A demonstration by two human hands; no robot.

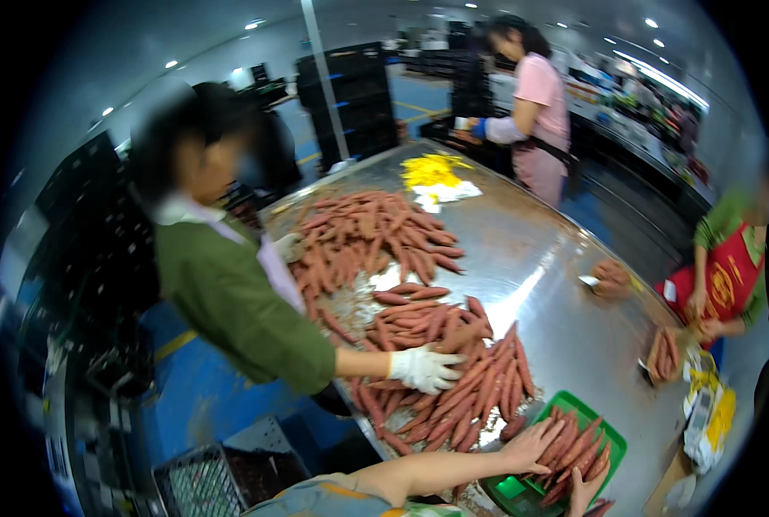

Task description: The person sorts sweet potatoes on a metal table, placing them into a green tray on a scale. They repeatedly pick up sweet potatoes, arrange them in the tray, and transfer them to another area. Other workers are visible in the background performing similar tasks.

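Note:
Several reddish sweet potatoes (572, 446) lie bunched in a green plastic tray (611, 430) near the bottom right. My left hand (532, 447), bare, presses on the bunch from the left with its fingers spread over the roots. From the near side my right hand (586, 492) cups the same bunch, thumb upward; part of this hand is cut off by the picture's lower edge. The bunch is gripped between both hands. A large heap of sweet potatoes (462, 388) spreads over the metal table (527, 258) to the left of the tray.
Across the heap, a co-worker's white-gloved hand (426, 369) touches sweet potatoes. Another heap (371, 232) lies farther off, near yellow netting (433, 171). Packed bundles (664, 355) rest by a person in a red apron (724, 278). A black crate (200, 485) stands lower left.

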